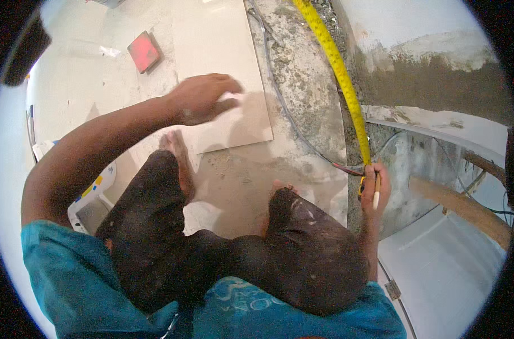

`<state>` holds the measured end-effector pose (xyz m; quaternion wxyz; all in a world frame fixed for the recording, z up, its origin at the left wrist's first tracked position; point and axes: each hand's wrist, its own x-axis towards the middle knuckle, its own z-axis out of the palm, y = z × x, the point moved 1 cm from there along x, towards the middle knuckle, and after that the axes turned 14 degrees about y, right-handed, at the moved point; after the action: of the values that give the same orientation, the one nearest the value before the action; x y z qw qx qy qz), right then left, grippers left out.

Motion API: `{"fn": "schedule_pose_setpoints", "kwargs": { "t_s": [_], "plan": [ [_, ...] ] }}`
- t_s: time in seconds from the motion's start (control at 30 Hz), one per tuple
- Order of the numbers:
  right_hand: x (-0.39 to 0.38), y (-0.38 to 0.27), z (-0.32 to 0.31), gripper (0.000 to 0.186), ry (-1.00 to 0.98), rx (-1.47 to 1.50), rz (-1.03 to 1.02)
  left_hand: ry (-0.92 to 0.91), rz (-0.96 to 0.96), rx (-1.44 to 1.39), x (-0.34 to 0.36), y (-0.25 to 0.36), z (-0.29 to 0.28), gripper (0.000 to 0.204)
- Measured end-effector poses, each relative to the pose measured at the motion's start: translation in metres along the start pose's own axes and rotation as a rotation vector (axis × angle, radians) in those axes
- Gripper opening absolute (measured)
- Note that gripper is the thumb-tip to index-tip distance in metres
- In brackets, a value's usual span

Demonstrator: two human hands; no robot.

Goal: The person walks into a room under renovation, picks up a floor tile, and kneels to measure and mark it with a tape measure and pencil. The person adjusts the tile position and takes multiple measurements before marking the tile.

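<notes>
My right hand is closed round a tape measure, whose case is mostly hidden by the fingers. A slim light-coloured stick like a pencil also sticks out of that hand. From it the yellow tape blade runs away from me, bowed, along the rough strip beside the wall, and leaves the view at the top. My left hand hovers over a large pale tile, thumb apart from the bent fingers, with nothing visible in it. Motion blurs it a little.
A red block-like pad lies on the pale floor at the far left. A grey cable crosses the bare, rough concrete. To the right are a partly plastered wall and a wooden beam. A white container stands by my left leg.
</notes>
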<state>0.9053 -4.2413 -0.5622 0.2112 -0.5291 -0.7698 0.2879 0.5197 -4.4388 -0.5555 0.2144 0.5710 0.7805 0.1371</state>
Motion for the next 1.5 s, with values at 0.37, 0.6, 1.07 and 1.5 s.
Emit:
{"fn": "schedule_pose_setpoints", "kwargs": {
  "t_s": [0.37,0.6,1.07,1.5],
  "plan": [
    [0.087,-0.114,0.060,0.024,-0.112,-0.059,-0.145,0.026,0.455,0.098,0.013,-0.149,0.092,0.074],
    [0.099,-0.176,0.071,0.023,-0.131,-0.160,0.026,0.100,0.459,0.337,0.111,-0.276,0.040,0.074],
    [-0.036,-0.187,0.154,0.029,0.086,-0.346,0.538,1.282,-0.308,-0.024,0.255,-0.463,-0.065,0.045],
    [-0.141,-0.173,0.231,0.024,-0.092,-0.481,0.160,0.939,-0.366,-0.580,0.231,-0.386,-0.070,0.037]
  ]
}}
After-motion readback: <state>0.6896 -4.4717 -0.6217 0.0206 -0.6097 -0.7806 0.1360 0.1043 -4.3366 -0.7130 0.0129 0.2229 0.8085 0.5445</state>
